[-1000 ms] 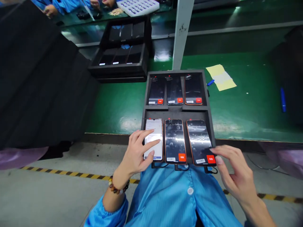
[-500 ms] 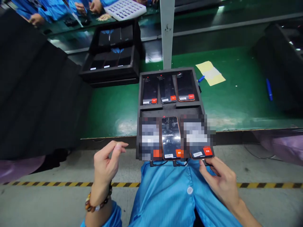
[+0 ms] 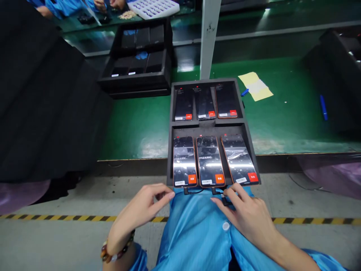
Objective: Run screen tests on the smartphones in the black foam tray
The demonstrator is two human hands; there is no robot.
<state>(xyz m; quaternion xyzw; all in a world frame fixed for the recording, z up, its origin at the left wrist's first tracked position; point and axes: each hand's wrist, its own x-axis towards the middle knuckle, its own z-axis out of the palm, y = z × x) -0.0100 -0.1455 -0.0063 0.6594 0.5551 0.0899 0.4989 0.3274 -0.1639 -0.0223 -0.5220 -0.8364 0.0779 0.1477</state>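
Observation:
A black foam tray (image 3: pixel 169 150) rests half on the green bench and half over my lap. It holds two rows of three phones. The near-left phone (image 3: pixel 184 161), middle phone (image 3: pixel 210 161) and near-right phone (image 3: pixel 239 159) all show dark screens with red buttons. My left hand (image 3: pixel 141 210) is below the tray's near-left corner, fingers curled, fingertips close to a black cable plug (image 3: pixel 186 191). My right hand (image 3: pixel 248 216) is under the near-right phone, fingers pinched on a small black cable plug (image 3: pixel 225 200).
A second black tray (image 3: pixel 135 81) of phones sits further back on the left. A yellow paper (image 3: pixel 255 86) and blue pens (image 3: pixel 323 107) lie on the green bench (image 3: pixel 282 124). A white post (image 3: pixel 208 37) stands behind the tray. Another person's hands work at the far top left.
The left hand left the near-left phone's screen and dropped to the tray's front edge. That screen went from bright to dark. The right hand moved from the right phone's corner to the cable below it.

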